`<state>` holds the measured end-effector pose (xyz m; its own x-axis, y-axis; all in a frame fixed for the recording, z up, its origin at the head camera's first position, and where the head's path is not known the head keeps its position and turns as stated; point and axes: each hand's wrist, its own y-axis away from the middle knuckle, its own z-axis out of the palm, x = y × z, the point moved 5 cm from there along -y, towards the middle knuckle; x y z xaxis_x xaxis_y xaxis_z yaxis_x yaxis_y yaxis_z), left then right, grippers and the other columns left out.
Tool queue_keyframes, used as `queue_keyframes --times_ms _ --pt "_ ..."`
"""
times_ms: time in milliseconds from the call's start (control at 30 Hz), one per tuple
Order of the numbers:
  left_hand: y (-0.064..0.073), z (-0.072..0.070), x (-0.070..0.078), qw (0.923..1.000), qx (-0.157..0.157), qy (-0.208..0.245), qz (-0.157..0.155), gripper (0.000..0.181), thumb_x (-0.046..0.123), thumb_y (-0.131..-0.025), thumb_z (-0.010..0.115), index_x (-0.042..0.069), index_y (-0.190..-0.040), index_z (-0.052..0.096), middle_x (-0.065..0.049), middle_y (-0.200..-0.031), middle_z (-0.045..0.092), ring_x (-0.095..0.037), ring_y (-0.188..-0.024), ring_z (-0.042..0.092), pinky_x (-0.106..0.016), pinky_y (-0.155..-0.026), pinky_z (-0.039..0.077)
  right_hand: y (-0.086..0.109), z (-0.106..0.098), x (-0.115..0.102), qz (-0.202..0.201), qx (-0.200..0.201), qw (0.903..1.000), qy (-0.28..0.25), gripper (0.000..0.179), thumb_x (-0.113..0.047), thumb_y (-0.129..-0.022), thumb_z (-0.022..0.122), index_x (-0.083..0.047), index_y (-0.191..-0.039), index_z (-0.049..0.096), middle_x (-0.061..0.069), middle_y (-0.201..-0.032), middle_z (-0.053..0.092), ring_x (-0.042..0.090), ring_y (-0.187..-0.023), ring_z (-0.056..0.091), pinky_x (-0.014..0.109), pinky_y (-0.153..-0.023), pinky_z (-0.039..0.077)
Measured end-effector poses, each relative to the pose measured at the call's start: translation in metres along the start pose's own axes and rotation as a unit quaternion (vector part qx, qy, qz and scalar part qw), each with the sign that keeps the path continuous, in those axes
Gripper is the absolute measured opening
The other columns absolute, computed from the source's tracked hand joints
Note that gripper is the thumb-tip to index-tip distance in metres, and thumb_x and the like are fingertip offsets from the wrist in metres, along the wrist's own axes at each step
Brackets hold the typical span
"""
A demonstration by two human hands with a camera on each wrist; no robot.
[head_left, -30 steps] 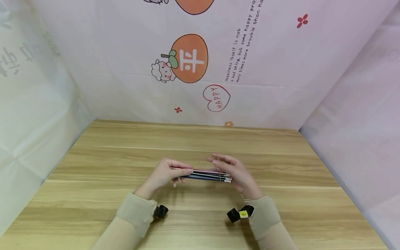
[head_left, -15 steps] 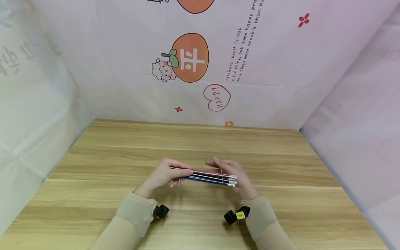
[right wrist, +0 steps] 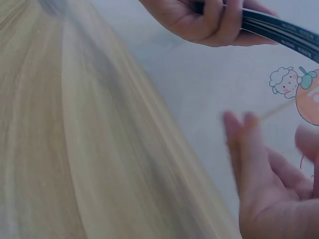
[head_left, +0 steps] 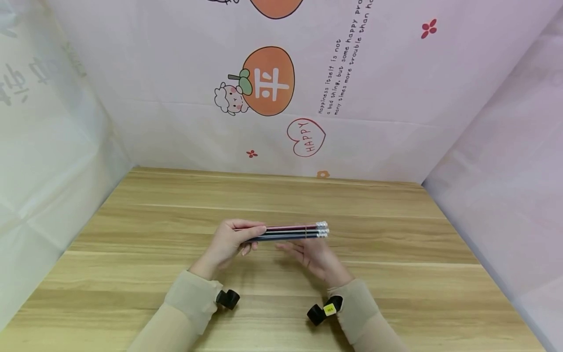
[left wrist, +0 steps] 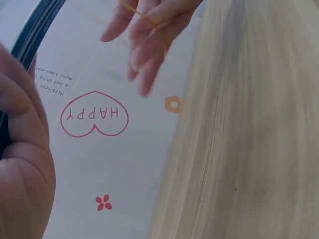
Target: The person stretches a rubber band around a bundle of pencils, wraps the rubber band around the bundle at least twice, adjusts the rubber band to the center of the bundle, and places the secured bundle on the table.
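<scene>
My left hand (head_left: 225,247) grips a bundle of several pencils (head_left: 286,234) between thumb and fingers, lifted above the table. The pencils lie side by side, dark blue, black and reddish, with their silver ferrules and white eraser ends pointing right. A thin tan rubber band (head_left: 306,232) crosses the bundle near those ends. My right hand (head_left: 318,258) is just below and behind the eraser ends, partly covered by them. In the left wrist view the rubber band (left wrist: 144,19) runs over its extended fingers. The right wrist view shows the band (right wrist: 276,111) stretched from the fingertips.
The wood-grain table (head_left: 176,195) spreads under both hands. A printed white cloth (head_left: 374,146) hangs behind it, with pale sheets on the left and right sides. Black wrist cameras (head_left: 227,299) sit on both cuffs.
My right hand has turned and dropped from above the pencils to below and behind them. The eraser ends have swung up to nearly level. The left hand keeps its grip.
</scene>
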<state>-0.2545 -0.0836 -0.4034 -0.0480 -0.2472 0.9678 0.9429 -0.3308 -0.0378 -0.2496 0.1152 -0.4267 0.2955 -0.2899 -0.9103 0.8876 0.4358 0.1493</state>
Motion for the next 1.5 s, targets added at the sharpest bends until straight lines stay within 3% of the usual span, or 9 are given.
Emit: queue_keyframes --times_ms 133,233,400,600,700,900,1167,1367,1500 --pt "0.001 -0.002 0.003 0.9989 0.03 0.031 0.018 0.017 0.005 -0.09 0.07 0.018 -0.088 0.08 -0.001 -0.064 0.07 -0.005 -0.044 0.054 -0.016 -0.04 0.039 -0.004 0.003 0.009 0.013 -0.024 0.999 0.034 0.047 -0.01 -0.107 0.039 0.008 -0.149 0.029 0.026 -0.15 0.041 0.035 -0.131 0.054 0.028 -0.106 0.047" --pt "0.002 0.0 0.004 0.9987 0.025 0.033 0.029 0.022 0.002 -0.09 0.069 0.02 -0.085 0.08 0.0 -0.062 0.069 -0.005 -0.044 0.054 -0.016 -0.04 0.038 -0.006 0.002 0.012 0.014 0.005 0.999 0.042 0.045 -0.009 -0.106 0.042 0.009 -0.146 0.035 0.026 -0.142 0.051 0.034 -0.126 0.058 0.028 -0.102 0.051" --pt "0.003 0.003 0.002 0.9986 0.019 0.039 0.03 0.025 0.001 -0.09 0.067 0.021 -0.083 0.08 0.002 -0.056 0.066 -0.004 -0.043 0.053 -0.015 -0.04 0.038 -0.009 -0.002 0.015 -0.001 0.1 0.9946 -0.028 0.039 -0.011 -0.107 0.04 0.003 -0.144 0.042 0.019 -0.125 0.067 0.024 -0.103 0.072 0.029 -0.093 0.056" --pt "0.003 0.0 0.0 0.9941 0.068 0.084 0.008 0.023 0.005 -0.094 0.065 0.02 -0.085 0.079 0.002 -0.06 0.067 -0.005 -0.046 0.054 -0.015 -0.042 0.04 -0.007 0.006 0.011 -0.074 0.124 0.984 -0.104 0.052 -0.034 -0.11 0.028 -0.002 -0.151 0.035 0.021 -0.139 0.056 0.02 -0.104 0.072 0.028 -0.097 0.054" --pt "0.001 -0.002 -0.002 0.9885 0.099 0.114 -0.003 0.023 0.004 -0.095 0.064 0.017 -0.084 0.079 -0.001 -0.064 0.068 -0.005 -0.047 0.055 -0.015 -0.042 0.042 -0.005 0.011 0.005 -0.125 0.139 0.9765 -0.109 0.062 -0.046 -0.107 0.029 -0.004 -0.152 0.032 0.017 -0.142 0.055 0.016 -0.103 0.071 0.029 -0.099 0.053" --pt "-0.002 -0.007 -0.011 0.9799 0.149 0.128 -0.033 0.017 0.005 -0.092 0.068 0.015 -0.082 0.078 -0.003 -0.069 0.069 -0.005 -0.049 0.057 -0.014 -0.042 0.043 -0.002 0.01 -0.005 -0.183 0.179 0.9641 -0.072 0.065 -0.048 -0.103 0.037 -0.009 -0.154 0.028 0.012 -0.15 0.039 0.014 -0.112 0.064 0.028 -0.104 0.05" --pt "-0.003 -0.008 -0.012 0.9843 0.136 0.098 -0.055 0.015 0.007 -0.091 0.07 0.016 -0.083 0.079 0.0 -0.063 0.068 -0.005 -0.047 0.058 -0.014 -0.044 0.046 0.007 0.006 -0.025 -0.278 0.178 0.9436 -0.021 0.057 -0.019 -0.104 0.05 -0.007 -0.156 0.027 0.01 -0.149 0.044 0.009 -0.12 0.06 0.031 -0.106 0.048" --pt "-0.003 -0.01 -0.008 0.9896 0.12 0.052 -0.059 0.01 0.007 -0.09 0.072 0.015 -0.088 0.079 -0.001 -0.069 0.071 -0.006 -0.049 0.06 -0.016 -0.046 0.05 0.014 0.004 -0.033 -0.295 0.188 0.9358 0.045 0.054 -0.004 -0.1 0.056 -0.002 -0.15 0.038 0.01 -0.158 0.038 0.006 -0.123 0.059 0.025 -0.104 0.049" --pt "-0.003 -0.011 -0.006 0.9926 0.104 0.02 -0.058 0.011 0.009 -0.088 0.074 0.006 -0.098 0.077 -0.002 -0.074 0.072 -0.007 -0.051 0.061 -0.018 -0.048 0.052 0.016 0.001 -0.037 -0.289 0.212 0.9287 0.096 0.048 -0.003 -0.096 0.062 -0.002 -0.143 0.05 0.006 -0.15 0.05 0.007 -0.117 0.064 0.023 -0.1 0.051"
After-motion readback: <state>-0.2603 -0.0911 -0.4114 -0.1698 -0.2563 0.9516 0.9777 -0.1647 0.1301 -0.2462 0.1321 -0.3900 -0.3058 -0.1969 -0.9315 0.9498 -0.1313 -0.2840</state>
